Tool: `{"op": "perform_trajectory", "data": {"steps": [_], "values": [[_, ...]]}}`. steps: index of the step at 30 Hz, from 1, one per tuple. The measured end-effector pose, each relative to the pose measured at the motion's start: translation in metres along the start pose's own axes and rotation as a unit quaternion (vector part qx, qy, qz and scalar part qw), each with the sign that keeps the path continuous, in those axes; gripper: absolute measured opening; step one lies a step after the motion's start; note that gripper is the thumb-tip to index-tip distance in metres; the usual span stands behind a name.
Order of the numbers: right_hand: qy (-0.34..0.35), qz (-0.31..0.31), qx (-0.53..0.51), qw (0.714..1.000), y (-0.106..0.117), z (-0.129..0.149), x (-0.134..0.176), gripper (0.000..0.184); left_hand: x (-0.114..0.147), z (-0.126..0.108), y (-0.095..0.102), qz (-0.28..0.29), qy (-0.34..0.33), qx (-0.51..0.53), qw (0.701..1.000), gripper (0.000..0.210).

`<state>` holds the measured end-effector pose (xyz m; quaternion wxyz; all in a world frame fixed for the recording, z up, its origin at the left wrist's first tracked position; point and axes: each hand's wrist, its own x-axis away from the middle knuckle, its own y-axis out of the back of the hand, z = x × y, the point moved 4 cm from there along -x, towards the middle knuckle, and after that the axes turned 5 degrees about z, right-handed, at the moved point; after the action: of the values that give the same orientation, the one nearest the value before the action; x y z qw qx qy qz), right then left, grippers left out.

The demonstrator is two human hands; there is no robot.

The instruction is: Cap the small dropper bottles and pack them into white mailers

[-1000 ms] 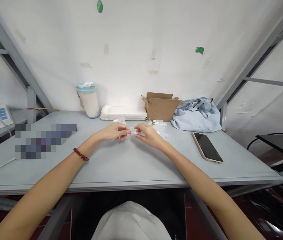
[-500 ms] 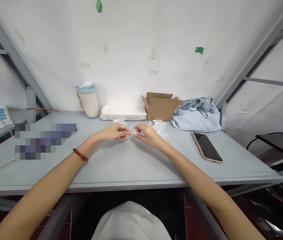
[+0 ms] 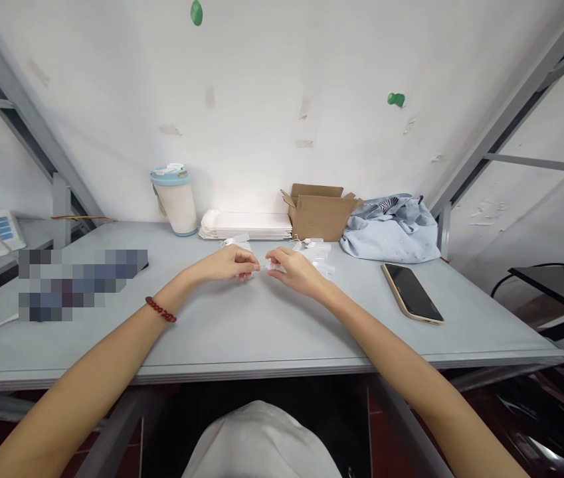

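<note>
Delicately, in the head view, a right hand (image 3: 295, 267) pinches a small clear piece (image 3: 272, 263) over the middle of the bench (image 3: 262, 332), nearer its back edge than its front. Opposite, a left hand (image 3: 234, 263) has its fingertips closed on what appears to be a thin strand (image 3: 262, 267). Fine fingertip handling seems the step in hand; the next move likely calls for level, steady pinches. More clear pieces (image 3: 319, 245) lie toward the back edge.

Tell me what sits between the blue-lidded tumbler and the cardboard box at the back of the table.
In the head view, a low stack of flat white items lies between the blue-lidded tumbler and the cardboard box.
</note>
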<state>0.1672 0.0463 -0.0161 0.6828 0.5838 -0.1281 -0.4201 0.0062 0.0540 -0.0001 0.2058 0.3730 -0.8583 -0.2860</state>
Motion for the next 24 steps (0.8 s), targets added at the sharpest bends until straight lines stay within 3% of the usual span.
{"op": "perform_trajectory", "data": {"steps": [24], "values": [[0.015, 0.009, 0.043, 0.999, 0.0008, 0.0087, 0.0004, 0.028, -0.0033, 0.0026, -0.0053, 0.001, -0.017, 0.002, 1.000, 0.030]]}}
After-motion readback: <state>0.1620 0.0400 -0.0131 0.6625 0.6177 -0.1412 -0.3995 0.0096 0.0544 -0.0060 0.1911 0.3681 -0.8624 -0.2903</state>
